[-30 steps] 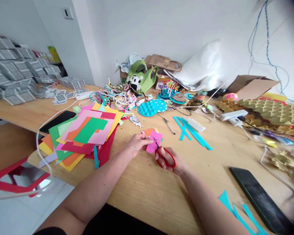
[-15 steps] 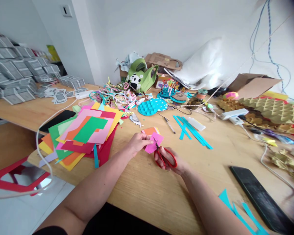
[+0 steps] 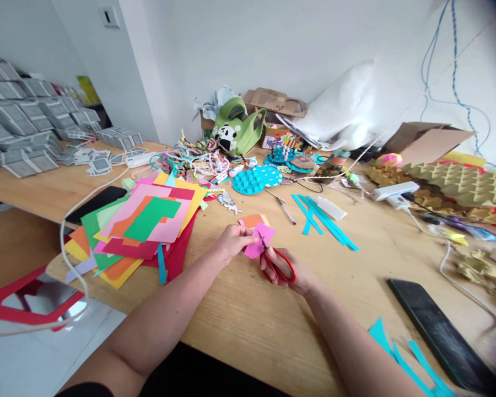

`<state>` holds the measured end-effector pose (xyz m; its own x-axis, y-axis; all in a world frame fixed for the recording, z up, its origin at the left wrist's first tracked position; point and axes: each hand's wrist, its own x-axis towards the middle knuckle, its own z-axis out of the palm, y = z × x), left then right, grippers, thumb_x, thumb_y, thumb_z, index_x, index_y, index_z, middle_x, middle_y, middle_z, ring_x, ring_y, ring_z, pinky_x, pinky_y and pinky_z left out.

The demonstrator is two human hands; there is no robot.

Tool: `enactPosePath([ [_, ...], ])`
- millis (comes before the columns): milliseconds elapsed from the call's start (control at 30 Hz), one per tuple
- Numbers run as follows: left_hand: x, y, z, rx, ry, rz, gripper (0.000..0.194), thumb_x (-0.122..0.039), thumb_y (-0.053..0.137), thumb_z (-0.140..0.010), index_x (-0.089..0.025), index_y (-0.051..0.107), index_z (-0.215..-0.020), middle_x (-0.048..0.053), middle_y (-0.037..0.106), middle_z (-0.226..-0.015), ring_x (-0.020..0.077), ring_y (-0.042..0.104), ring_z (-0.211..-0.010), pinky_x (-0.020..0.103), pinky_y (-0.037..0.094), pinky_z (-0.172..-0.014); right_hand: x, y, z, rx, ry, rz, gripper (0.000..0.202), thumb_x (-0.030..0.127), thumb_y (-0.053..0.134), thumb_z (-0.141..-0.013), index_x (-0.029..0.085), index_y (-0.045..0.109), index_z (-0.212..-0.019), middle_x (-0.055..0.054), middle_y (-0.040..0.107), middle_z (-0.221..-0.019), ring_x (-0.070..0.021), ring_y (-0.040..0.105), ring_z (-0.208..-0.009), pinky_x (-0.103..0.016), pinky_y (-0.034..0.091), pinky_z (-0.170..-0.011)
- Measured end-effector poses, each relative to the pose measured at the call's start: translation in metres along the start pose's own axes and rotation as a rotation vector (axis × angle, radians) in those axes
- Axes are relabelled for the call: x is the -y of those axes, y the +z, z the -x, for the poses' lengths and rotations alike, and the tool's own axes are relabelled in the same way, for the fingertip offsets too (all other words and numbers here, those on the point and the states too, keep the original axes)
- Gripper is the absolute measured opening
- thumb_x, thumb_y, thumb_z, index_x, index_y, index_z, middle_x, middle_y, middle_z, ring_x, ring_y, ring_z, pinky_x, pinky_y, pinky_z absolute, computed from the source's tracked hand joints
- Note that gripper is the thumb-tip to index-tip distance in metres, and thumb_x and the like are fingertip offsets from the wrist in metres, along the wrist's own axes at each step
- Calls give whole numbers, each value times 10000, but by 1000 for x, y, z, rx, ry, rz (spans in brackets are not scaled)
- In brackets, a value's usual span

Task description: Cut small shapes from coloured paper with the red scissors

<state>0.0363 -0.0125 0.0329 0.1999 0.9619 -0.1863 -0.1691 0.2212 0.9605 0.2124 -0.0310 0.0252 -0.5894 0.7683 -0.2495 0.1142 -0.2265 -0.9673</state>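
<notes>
Between thumb and fingers, my left hand [image 3: 233, 241] pinches the left side of a small pink paper piece [image 3: 254, 248]. My right hand [image 3: 291, 271] is closed around the red handles of a pair of scissors [image 3: 289, 266]. The dark blades are a little apart and lie against the pink paper, pointing up and left. Part of the paper is hidden behind my left fingers. Just beyond it, a small stack of orange and pale paper pieces [image 3: 252, 220] rests on the wooden table [image 3: 240, 325].
Coloured paper sheets [image 3: 152, 218] are piled at the left. Blue paper strips [image 3: 324, 220] and a pen [image 3: 286, 211] lie beyond my right hand. A black phone [image 3: 434, 331] is at the right, near more blue scraps [image 3: 378, 333]. A green bag [image 3: 242, 129] stands at the back.
The scissor handles have come slightly closer together, and the blades have shifted a little on the pink paper. My left hand keeps its hold in nearly the same place.
</notes>
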Motion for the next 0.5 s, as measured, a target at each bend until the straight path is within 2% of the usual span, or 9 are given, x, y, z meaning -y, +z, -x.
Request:
enactPosePath([
  [500,2,0,-1,7,-19,19,211,-306,729,-578,-113,652,-614,12,591,-572,88,464,-509,225,320,-526,1,0,0,-2,19,-11,541,649,438,-853,147,573,-706,40,490,-400,-52,330,-294,-179,201,-304],
])
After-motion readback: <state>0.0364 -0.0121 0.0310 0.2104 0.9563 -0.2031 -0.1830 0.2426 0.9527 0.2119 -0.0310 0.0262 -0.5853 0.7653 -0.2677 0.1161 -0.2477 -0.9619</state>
